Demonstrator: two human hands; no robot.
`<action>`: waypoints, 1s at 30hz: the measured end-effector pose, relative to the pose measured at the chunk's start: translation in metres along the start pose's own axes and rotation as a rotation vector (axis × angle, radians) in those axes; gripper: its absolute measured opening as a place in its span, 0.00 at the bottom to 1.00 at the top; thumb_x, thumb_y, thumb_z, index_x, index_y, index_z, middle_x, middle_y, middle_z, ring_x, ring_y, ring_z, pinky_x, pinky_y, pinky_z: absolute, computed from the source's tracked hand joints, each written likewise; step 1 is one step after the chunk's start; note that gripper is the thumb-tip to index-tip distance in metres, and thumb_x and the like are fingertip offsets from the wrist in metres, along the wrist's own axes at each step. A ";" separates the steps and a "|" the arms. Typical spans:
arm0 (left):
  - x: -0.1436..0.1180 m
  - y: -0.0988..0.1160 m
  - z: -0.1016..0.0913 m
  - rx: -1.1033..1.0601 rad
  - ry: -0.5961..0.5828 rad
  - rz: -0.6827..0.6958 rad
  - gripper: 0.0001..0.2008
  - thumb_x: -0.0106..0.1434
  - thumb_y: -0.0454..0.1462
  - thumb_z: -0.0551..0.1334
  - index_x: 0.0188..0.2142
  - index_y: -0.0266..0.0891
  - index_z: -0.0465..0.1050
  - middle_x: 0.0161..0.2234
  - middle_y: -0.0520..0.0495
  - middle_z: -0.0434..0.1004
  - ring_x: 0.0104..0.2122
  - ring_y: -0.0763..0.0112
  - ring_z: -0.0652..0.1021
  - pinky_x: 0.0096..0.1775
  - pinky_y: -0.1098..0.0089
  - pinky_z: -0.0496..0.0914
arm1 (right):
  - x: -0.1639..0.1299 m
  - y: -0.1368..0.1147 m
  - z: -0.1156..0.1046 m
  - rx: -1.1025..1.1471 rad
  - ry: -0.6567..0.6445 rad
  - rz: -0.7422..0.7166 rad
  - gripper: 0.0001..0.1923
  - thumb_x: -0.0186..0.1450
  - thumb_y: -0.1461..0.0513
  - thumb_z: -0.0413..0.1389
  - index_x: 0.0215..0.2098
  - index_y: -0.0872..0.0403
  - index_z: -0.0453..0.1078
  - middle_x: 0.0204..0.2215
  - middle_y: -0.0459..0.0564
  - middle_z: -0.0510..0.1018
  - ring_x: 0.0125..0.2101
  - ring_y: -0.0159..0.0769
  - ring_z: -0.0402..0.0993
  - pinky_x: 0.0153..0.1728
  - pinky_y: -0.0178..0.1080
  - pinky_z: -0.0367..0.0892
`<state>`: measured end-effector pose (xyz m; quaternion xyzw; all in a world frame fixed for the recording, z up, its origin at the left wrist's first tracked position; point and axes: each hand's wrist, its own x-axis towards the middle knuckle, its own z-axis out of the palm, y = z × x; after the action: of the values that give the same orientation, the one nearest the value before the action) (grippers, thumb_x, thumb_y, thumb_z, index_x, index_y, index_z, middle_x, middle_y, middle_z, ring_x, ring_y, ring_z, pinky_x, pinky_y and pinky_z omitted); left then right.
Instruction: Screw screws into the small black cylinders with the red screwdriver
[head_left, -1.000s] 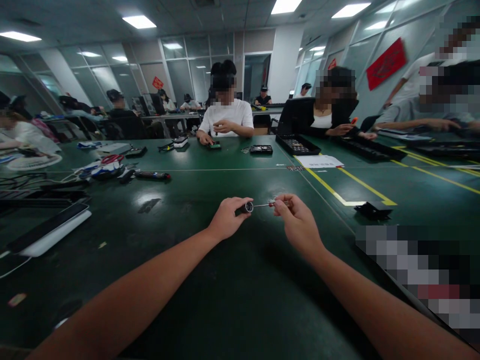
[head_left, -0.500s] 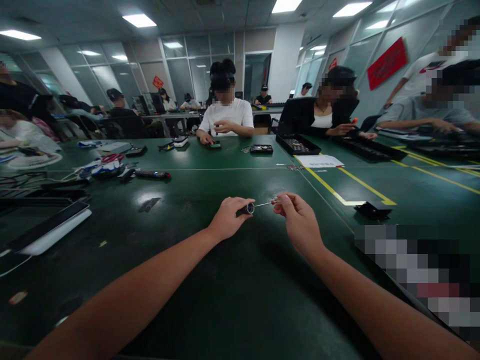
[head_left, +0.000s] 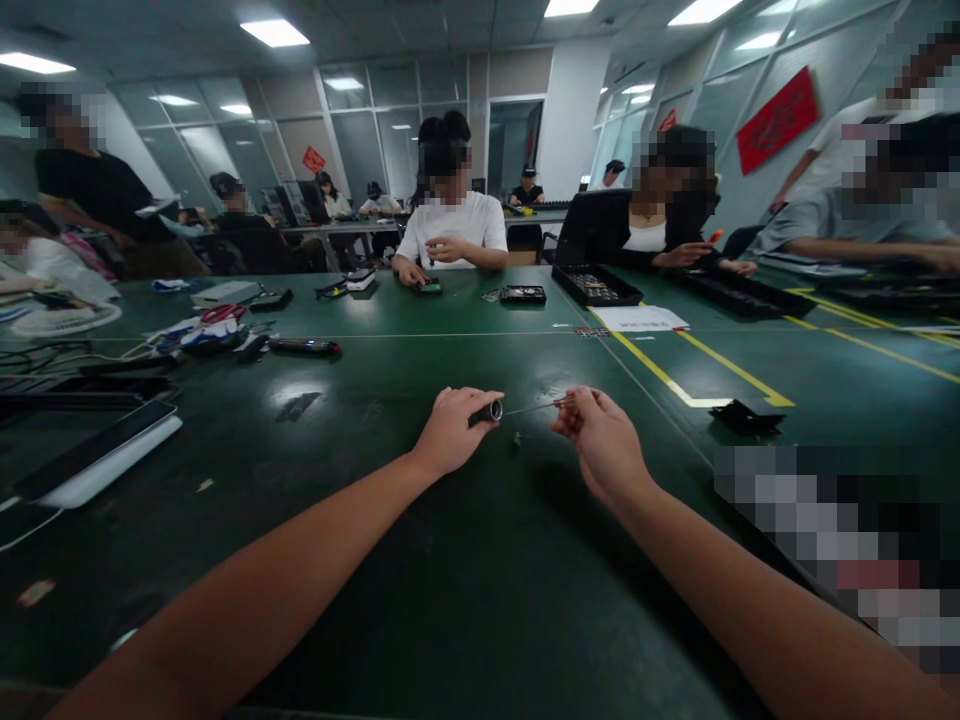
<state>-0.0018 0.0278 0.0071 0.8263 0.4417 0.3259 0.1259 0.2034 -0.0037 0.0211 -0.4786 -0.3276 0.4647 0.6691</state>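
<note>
A small black cylinder with a silver end [head_left: 487, 411] sits just above the green table [head_left: 420, 560], pinched in the closed fingers of the left hand [head_left: 450, 432]. A thin screwdriver [head_left: 541, 405] points its tip toward the cylinder's silver end, close to it but apart. The right hand [head_left: 602, 445] is curled shut around the screwdriver's handle. A tiny part [head_left: 517, 437] lies on the table between the hands. A small black block [head_left: 746, 414] rests to the right, beside a yellow line [head_left: 660, 372]. A person in white [head_left: 452, 228] sits across the table.
</note>
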 end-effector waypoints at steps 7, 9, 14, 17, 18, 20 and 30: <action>0.001 0.004 0.001 -0.080 -0.017 -0.027 0.17 0.65 0.33 0.64 0.53 0.39 0.72 0.52 0.43 0.76 0.52 0.60 0.75 0.57 0.57 0.69 | 0.007 0.002 -0.001 0.004 0.068 0.011 0.08 0.67 0.58 0.57 0.31 0.53 0.73 0.24 0.44 0.74 0.24 0.29 0.69 0.26 0.31 0.68; 0.001 0.007 0.001 -0.074 -0.049 -0.015 0.16 0.65 0.33 0.62 0.53 0.38 0.71 0.51 0.42 0.76 0.51 0.61 0.76 0.55 0.58 0.70 | 0.008 0.000 -0.002 0.046 0.110 0.014 0.09 0.67 0.59 0.56 0.30 0.54 0.72 0.25 0.44 0.74 0.24 0.28 0.68 0.26 0.31 0.67; 0.000 0.019 0.000 0.042 -0.227 0.071 0.18 0.63 0.31 0.58 0.52 0.37 0.71 0.48 0.42 0.76 0.48 0.60 0.76 0.52 0.59 0.71 | 0.008 -0.008 -0.002 0.103 0.122 -0.019 0.08 0.67 0.58 0.57 0.31 0.53 0.71 0.25 0.44 0.74 0.24 0.28 0.69 0.26 0.31 0.68; 0.003 0.030 0.003 0.124 -0.353 0.088 0.16 0.63 0.34 0.58 0.51 0.39 0.72 0.48 0.43 0.77 0.47 0.60 0.77 0.49 0.61 0.73 | 0.006 -0.010 -0.002 0.102 0.104 -0.036 0.08 0.65 0.57 0.58 0.31 0.53 0.71 0.24 0.43 0.73 0.23 0.28 0.68 0.26 0.32 0.68; 0.004 0.034 0.005 0.156 -0.398 0.085 0.16 0.64 0.36 0.59 0.51 0.41 0.72 0.48 0.44 0.78 0.46 0.59 0.78 0.47 0.61 0.73 | 0.006 -0.010 -0.001 0.103 0.099 -0.040 0.08 0.65 0.57 0.59 0.32 0.53 0.71 0.24 0.43 0.73 0.23 0.28 0.68 0.26 0.32 0.69; 0.009 0.042 0.011 0.220 -0.475 0.081 0.17 0.65 0.40 0.59 0.53 0.45 0.72 0.47 0.45 0.79 0.45 0.58 0.79 0.45 0.61 0.73 | 0.005 -0.009 -0.001 0.107 0.090 -0.046 0.08 0.65 0.57 0.59 0.32 0.53 0.71 0.24 0.43 0.73 0.23 0.28 0.68 0.26 0.32 0.69; 0.038 0.060 0.034 0.270 -0.557 0.000 0.19 0.65 0.51 0.62 0.48 0.45 0.77 0.42 0.40 0.81 0.42 0.51 0.80 0.41 0.59 0.73 | 0.003 -0.012 -0.001 0.099 0.074 -0.033 0.11 0.60 0.53 0.63 0.30 0.51 0.70 0.25 0.43 0.73 0.23 0.29 0.68 0.25 0.33 0.68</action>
<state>0.0739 0.0267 0.0276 0.8932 0.4294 0.0255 0.1312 0.2087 -0.0023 0.0320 -0.4565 -0.2870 0.4511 0.7111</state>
